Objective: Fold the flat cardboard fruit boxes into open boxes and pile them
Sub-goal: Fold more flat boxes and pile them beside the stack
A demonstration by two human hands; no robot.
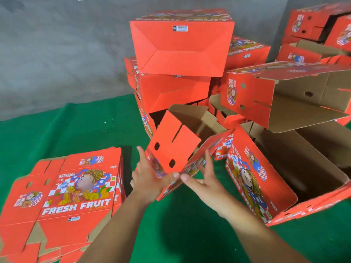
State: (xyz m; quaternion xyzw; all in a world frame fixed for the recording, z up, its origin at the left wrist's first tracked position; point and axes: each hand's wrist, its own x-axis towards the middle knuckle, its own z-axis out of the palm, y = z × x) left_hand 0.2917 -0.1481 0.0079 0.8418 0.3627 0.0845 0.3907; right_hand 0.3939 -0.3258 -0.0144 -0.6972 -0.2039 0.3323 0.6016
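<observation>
Cardboard fruit box (pixel 174 147), half-folded and tilted, sits between both hands: left hand (pixel 150 179) and right hand (pixel 206 184), fingers spread, press its lower corner above green floor covering (pixel 79 130); grey wall (pixel 57 44) behind.

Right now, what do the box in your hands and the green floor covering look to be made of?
Box: looks like corrugated cardboard, with a matte red printed outside and a bare brown inside; brown shows at cut edges and on the inner walls. Green floor covering: probably felt or thin carpet, flat and dull without shine, though the weave is too small to tell. Left hand and right hand touch the box's lower corner.
</observation>
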